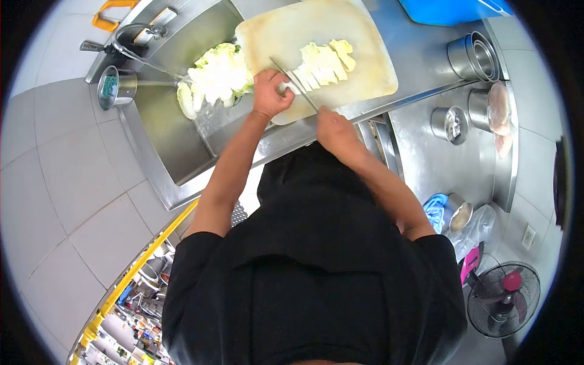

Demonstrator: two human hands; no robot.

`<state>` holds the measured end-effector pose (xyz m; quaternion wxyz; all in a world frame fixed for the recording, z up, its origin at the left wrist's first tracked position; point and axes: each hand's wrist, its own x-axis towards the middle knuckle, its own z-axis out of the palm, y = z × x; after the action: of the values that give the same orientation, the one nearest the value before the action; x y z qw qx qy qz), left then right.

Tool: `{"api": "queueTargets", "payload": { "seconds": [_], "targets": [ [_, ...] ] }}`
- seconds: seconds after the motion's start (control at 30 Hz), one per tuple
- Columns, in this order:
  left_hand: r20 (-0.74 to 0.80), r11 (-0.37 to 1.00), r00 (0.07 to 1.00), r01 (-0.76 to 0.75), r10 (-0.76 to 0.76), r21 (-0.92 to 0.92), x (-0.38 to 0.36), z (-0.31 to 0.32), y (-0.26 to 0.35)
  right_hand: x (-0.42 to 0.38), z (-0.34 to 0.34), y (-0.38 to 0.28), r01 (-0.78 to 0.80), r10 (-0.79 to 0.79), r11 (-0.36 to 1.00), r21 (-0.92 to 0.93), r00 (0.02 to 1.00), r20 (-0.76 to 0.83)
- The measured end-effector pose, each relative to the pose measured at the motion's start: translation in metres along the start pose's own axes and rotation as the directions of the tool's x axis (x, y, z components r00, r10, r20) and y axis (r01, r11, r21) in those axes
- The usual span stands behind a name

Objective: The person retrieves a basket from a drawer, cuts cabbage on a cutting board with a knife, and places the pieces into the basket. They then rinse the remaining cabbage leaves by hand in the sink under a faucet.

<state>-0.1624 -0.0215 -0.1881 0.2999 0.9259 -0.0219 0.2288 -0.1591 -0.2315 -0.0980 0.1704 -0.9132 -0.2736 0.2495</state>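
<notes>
My right hand (338,135) is wrapped round the handle of a knife (302,89), whose blade slants across a white cutting board (274,33). Just left of the blade, my left hand (271,94) presses a pale piece of cabbage (291,87) to the board with curled fingers. Right of the blade lie cut cabbage strips (322,66), side by side. The knife's handle is hidden in my fist. Beyond the board's left edge, a heap of cabbage leaves (219,73) sits in the steel sink (159,134).
Water runs from a faucet (131,30) onto the leaves. A metal pot (118,85) stands at the sink's left corner. Nested steel containers (468,56) and a blue tub (447,9) are at the right. Farther right, a steel pot (450,125) and a fan (504,299) show.
</notes>
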Motion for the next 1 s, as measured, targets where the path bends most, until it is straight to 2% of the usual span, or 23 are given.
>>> {"api": "queueTargets", "payload": {
  "seconds": [0.03, 0.1, 0.2, 0.3, 0.4, 0.53, 0.6, 0.63, 0.67, 0.7, 0.73, 0.77, 0.8, 0.87, 0.93, 1.0],
  "targets": [
    [0.001, 1.000, 1.000, 0.004, -0.004, -0.001, -0.002, 0.001, -0.001, 0.007, 0.025, 0.008, -0.017, 0.018, 1.000, 0.016, 0.999, -0.035],
    [-0.027, 1.000, 1.000, 0.002, -0.002, 0.006, -0.003, 0.002, -0.001, 0.014, 0.032, 0.010, -0.027, 0.029, 0.999, 0.025, 0.997, -0.069],
    [-0.094, 0.998, 0.995, 0.012, -0.018, -0.062, -0.004, 0.001, -0.001, 0.012, 0.016, 0.004, -0.041, 0.043, 0.998, 0.039, 0.997, -0.057],
    [-0.130, 0.994, 0.990, 0.047, -0.059, -0.094, -0.008, 0.002, -0.003, -0.001, -0.009, -0.010, -0.041, 0.042, 0.999, -0.015, 0.998, 0.043],
    [-0.101, 0.999, 0.995, -0.017, 0.012, -0.045, -0.010, 0.004, -0.006, 0.001, 0.000, -0.010, -0.013, 0.013, 1.000, 0.007, 0.999, 0.039],
    [-0.084, 0.999, 0.996, -0.024, 0.022, -0.029, -0.011, 0.001, -0.008, 0.012, 0.051, 0.006, 0.001, 0.001, 0.999, 0.035, 0.997, -0.077],
    [-0.216, 0.994, 0.976, 0.013, -0.037, -0.111, -0.021, -0.001, -0.005, 0.007, 0.052, 0.005, -0.004, 0.006, 1.000, 0.022, 0.994, -0.112],
    [-0.221, 0.994, 0.975, -0.002, -0.022, -0.110, -0.024, 0.001, -0.006, 0.008, 0.050, 0.005, 0.021, -0.020, 1.000, 0.004, 0.992, -0.126],
    [-0.360, 0.880, 0.827, 0.298, -0.432, -0.371, -0.038, 0.011, -0.017, 0.011, 0.048, 0.003, 0.040, -0.041, 0.999, -0.009, 0.989, -0.142],
    [-0.345, 0.600, 0.516, 0.488, -0.784, -0.634, -0.049, 0.008, -0.013, 0.010, 0.052, -0.003, 0.031, -0.031, 1.000, 0.000, 0.990, -0.139],
    [-0.333, 0.594, 0.516, 0.502, -0.789, -0.629, -0.061, 0.002, -0.012, 0.006, 0.060, -0.012, 0.068, -0.066, 0.998, 0.009, 0.992, -0.110],
    [0.042, 0.073, 0.290, 0.375, -0.956, -0.924, -0.058, -0.013, -0.004, 0.005, 0.065, -0.020, 0.106, -0.105, 0.994, 0.016, 0.991, -0.086],
    [0.479, -0.470, 0.161, 0.095, -0.863, -0.878, -0.057, -0.022, -0.006, 0.004, 0.067, -0.026, 0.101, -0.100, 0.995, 0.018, 0.991, -0.084],
    [0.464, -0.460, 0.168, 0.065, -0.870, -0.886, -0.074, -0.024, -0.028, 0.003, 0.066, -0.031, 0.210, -0.208, 0.978, -0.011, 0.957, -0.200],
    [0.441, -0.417, 0.130, 0.178, -0.888, -0.891, -0.092, -0.037, -0.045, 0.006, 0.028, -0.022, 0.058, -0.069, 0.997, -0.044, 0.952, -0.297],
    [0.431, -0.338, 0.171, 0.398, -0.886, -0.853, -0.089, -0.052, -0.029, 0.012, -0.019, 0.001, -0.038, 0.039, 0.999, 0.008, 0.952, -0.304]
  ]
}}
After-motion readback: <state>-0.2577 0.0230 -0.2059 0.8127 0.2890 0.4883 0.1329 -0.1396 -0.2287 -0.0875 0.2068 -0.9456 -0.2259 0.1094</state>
